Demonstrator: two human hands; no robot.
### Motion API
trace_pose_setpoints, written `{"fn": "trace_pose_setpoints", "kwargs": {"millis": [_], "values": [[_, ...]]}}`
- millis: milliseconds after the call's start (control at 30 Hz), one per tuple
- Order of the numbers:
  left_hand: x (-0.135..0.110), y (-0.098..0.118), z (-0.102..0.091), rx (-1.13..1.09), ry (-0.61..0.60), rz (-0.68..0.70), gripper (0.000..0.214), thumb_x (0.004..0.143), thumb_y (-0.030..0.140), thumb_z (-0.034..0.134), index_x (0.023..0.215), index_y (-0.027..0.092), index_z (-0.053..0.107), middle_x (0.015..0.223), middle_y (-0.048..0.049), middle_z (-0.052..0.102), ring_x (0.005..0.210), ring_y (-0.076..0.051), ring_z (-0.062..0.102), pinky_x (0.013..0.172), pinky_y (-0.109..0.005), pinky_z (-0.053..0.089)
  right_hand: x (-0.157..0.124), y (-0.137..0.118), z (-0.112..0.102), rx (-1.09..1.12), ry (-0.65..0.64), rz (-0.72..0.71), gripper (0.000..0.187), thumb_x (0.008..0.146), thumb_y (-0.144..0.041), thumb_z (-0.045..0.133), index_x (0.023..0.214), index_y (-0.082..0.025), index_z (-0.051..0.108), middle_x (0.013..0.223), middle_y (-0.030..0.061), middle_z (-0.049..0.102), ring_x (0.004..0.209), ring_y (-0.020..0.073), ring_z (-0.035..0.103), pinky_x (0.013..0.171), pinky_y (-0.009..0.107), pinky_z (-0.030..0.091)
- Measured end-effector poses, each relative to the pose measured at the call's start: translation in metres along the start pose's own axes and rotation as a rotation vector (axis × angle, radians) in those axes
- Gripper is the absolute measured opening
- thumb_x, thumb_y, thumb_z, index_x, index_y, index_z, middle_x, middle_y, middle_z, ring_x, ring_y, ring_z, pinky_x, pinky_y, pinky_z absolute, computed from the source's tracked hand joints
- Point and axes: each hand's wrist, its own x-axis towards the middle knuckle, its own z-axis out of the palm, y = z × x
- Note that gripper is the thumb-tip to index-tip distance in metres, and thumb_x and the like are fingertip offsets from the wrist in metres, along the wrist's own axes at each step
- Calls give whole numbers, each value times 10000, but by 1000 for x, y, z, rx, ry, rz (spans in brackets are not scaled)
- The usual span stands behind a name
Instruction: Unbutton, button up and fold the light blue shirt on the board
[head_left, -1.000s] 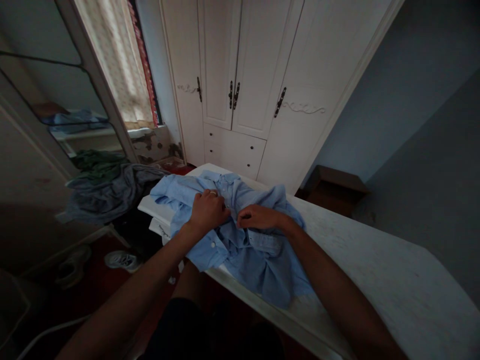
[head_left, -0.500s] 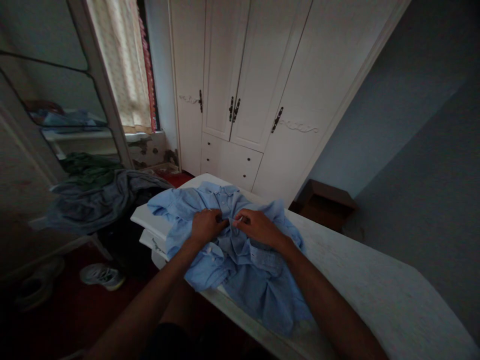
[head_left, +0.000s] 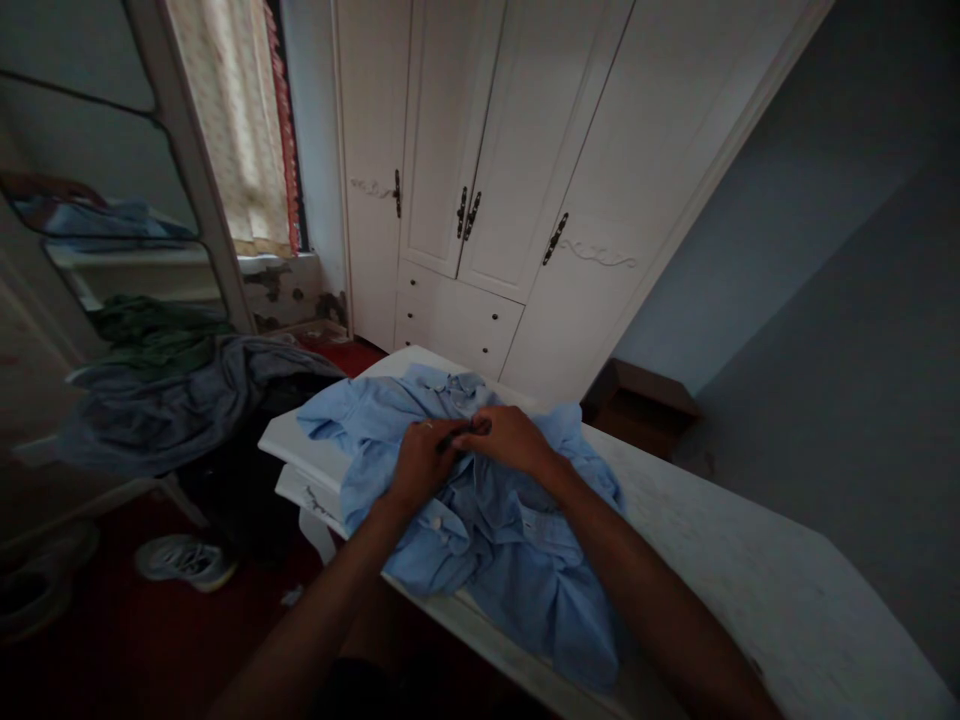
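A light blue button-up shirt [head_left: 495, 545] lies crumpled on the near left end of a white table [head_left: 720, 570]. My left hand [head_left: 421, 462] and my right hand [head_left: 510, 440] meet over the shirt's middle, fingertips pinched together on the fabric near its front placket. Both hands are closed on the cloth. A ring shows on my left hand. The shirt's collar [head_left: 450, 380] points toward the wardrobe, and a cuff with a button hangs over the table's near edge.
A white wardrobe [head_left: 510, 180] with dark handles stands behind the table. A heap of grey and green clothes [head_left: 180, 385] lies at the left under a mirror. Shoes [head_left: 184, 560] rest on the dark red floor. A brown low stand [head_left: 637, 400] sits at the right.
My hands have drawn closer until the fingertips touch over the shirt's front. The view has shifted slightly, and the shirt has bunched a little more beneath them.
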Motion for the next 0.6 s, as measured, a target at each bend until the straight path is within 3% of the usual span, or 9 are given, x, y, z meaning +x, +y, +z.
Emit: {"fn": "trace_pose_setpoints", "kwargs": {"millis": [133, 300, 400, 600], "values": [[-1, 2, 0, -92, 28, -4, 308, 855, 285, 598, 1152, 217, 643, 931, -46, 733, 848, -198, 647, 840, -343, 435, -1, 11, -4, 93, -72, -79, 150, 798, -288, 667, 784, -162, 747, 677, 13, 671, 649, 151, 594, 605, 249, 372], [-2, 6, 3, -113, 107, -56, 360, 793, 400, 692, 1072, 184, 621, 942, -42, 710, 779, -180, 617, 795, -330, 445, -6, 28, -1, 258, 29, -61, 192, 802, -261, 609, 825, -148, 762, 673, 8, 681, 633, 143, 588, 588, 236, 391], [0, 5, 5, -34, 88, -34, 322, 800, 458, 678, 958, 179, 654, 900, -52, 698, 809, -199, 615, 772, -330, 440, -7, 33, 4, 378, 23, -10, 211, 787, -296, 627, 858, -139, 749, 739, 32, 716, 664, 156, 625, 608, 243, 437], [3, 2, 5, 40, -2, 50, 231, 864, 375, 629, 974, 189, 713, 900, -69, 700, 860, -206, 623, 777, -323, 440, -6, 39, 13, 437, 19, 28, 190, 798, -284, 623, 899, -151, 712, 826, 40, 743, 745, 176, 678, 669, 265, 498]]}}
